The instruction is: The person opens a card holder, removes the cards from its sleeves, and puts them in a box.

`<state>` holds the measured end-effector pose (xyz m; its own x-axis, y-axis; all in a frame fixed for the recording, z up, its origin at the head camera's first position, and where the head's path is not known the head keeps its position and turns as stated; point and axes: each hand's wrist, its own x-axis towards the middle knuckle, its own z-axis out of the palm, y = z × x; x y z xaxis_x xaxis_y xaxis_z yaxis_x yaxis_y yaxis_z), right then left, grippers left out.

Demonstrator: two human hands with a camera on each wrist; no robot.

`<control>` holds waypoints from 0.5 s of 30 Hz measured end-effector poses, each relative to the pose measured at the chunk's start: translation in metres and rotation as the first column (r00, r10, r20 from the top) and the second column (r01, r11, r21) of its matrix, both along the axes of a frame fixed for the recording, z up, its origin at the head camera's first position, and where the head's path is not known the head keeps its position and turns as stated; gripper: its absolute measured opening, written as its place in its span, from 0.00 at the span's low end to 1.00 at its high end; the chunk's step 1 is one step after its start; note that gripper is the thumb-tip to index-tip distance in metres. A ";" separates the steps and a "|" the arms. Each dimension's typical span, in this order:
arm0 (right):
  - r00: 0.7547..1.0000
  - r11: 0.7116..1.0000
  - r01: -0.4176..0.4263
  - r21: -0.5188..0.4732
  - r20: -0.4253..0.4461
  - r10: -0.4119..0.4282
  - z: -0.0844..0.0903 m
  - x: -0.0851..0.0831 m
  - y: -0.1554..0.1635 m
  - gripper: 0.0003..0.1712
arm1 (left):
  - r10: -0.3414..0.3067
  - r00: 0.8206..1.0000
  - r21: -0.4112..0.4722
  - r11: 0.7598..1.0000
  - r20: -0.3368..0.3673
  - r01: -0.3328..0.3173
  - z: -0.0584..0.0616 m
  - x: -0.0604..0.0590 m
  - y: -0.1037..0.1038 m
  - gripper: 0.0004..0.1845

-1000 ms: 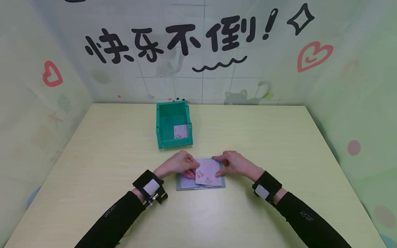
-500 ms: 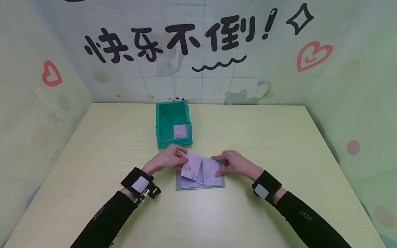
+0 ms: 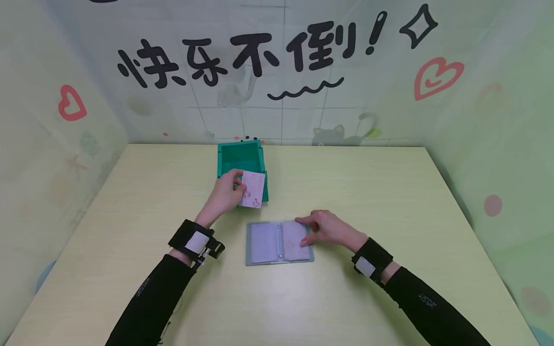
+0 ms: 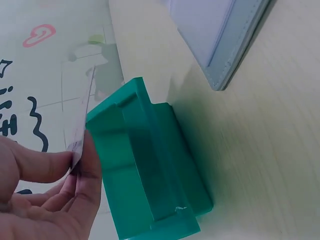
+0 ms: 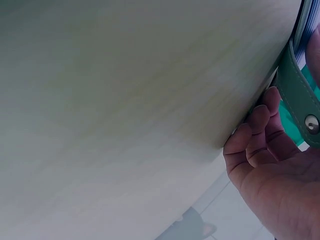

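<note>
My left hand [image 3: 228, 191] pinches a pink printed card [image 3: 253, 189] between thumb and fingers, over the near end of a green plastic bin [image 3: 242, 156]. In the left wrist view the card [image 4: 84, 115] stands almost edge-on, above the bin's rim. A small card binder [image 3: 248, 254] with a grey-blue cover lies spread on the table, pale lilac sleeves either side of its ring spine. My right hand [image 3: 329, 229] holds the binder's right side, thumb on the page. In the right wrist view, its curled fingers sit by the cover and a strap [image 5: 298, 100] with a metal snap.
The pale wooden table [image 3: 368, 182] meets a printed backdrop [image 3: 173, 115] at the back and both sides. The green bin stands behind the binder, slightly left. Its near inside is hidden by the held card and my hand.
My left hand has lifted the pink card off the binder and carried it left and back to the bin, baring both pages. My right hand has stayed at the binder.
</note>
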<state>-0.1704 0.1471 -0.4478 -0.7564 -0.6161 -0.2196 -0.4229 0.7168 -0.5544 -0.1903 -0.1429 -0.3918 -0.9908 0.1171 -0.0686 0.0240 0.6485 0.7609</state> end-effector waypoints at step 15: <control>1.000 1.000 0.006 -0.014 0.022 -0.005 0.001 0.000 0.001 0.40 | 0.189 0.966 -0.030 0.980 -0.174 -0.197 -0.008 -0.029 0.010 0.27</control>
<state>-0.1708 0.1478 -0.4472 -0.7549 -0.6151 -0.2276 -0.4068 0.7113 -0.5732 -0.2193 -0.1332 -0.4000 -0.9919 -0.0769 0.1013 0.0207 0.6883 0.7251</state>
